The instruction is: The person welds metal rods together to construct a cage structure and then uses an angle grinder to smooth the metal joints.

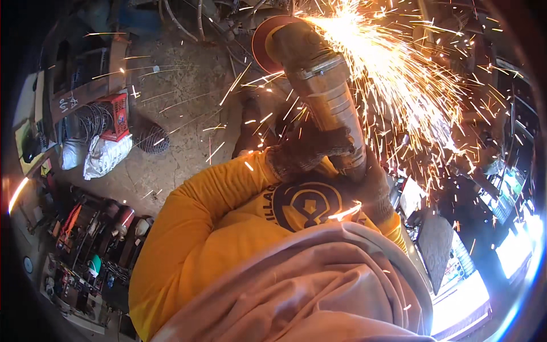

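Note:
A large worn angle grinder (329, 97) reaches away from my chest, its round reddish disc (263, 44) at the far end. Bright sparks (393, 62) stream from beside its head toward the right. My left hand (307, 149), in a dark glove, wraps round the rear part of the grinder's body. Farther back, my right hand (371, 185), also gloved, is closed on its back end, with part of the fingers hidden behind the tool. Glare washes out whatever the disc touches.
On the left floor stand a red plastic crate (117, 117), a white sack (108, 154), a wire coil (91, 122) and a round wire basket (154, 138). Shelves of tools (94, 251) fill the lower left. A grey metal plate (435, 248) leans at lower right. Thin rods (199, 20) lie at the top.

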Available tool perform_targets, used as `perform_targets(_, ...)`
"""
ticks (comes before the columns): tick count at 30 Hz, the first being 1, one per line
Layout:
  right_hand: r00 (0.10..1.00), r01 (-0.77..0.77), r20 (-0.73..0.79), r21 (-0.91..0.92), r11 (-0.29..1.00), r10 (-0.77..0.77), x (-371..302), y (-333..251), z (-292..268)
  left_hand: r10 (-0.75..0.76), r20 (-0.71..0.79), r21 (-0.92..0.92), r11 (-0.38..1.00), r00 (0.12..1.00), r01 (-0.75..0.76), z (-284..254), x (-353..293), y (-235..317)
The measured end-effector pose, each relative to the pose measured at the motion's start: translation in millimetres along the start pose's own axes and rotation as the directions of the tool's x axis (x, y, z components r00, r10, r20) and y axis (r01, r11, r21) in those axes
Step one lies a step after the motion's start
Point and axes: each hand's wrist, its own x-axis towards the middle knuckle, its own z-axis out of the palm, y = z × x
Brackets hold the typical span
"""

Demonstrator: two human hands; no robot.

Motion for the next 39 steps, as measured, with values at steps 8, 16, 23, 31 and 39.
perform_targets(8,0.964,0.256,-0.085,0.045,0.966,-0.251,9.6,54.2,32.3,0.067,0.078,0.032,0.997,0.995,-0.070,-1.9,-0.5,6.7)
perform_targets(16,0.984,0.160,-0.097,0.123,0.979,-0.148,-4.4,16.5,10.5,-0.057,0.180,0.043,0.998,0.982,0.050,-5.0,-1.8,1.0)
perform_targets(23,0.978,0.120,-0.194,0.232,0.965,-0.075,-21.1,36.7,17.7,-0.112,0.160,0.290,0.955,0.981,0.061,16.3,9.9,2.8)
perform_targets(31,0.871,0.259,-0.492,0.483,0.837,0.014,-27.8,71.8,37.1,0.135,0.188,0.456,0.865,0.973,-0.208,75.4,31.6,4.6)
perform_targets(39,0.935,0.354,-0.305,0.808,0.471,-0.180,-13.1,79.9,1.5,0.227,0.385,0.341,0.866,0.895,-0.366,95.6,52.1,-4.7)
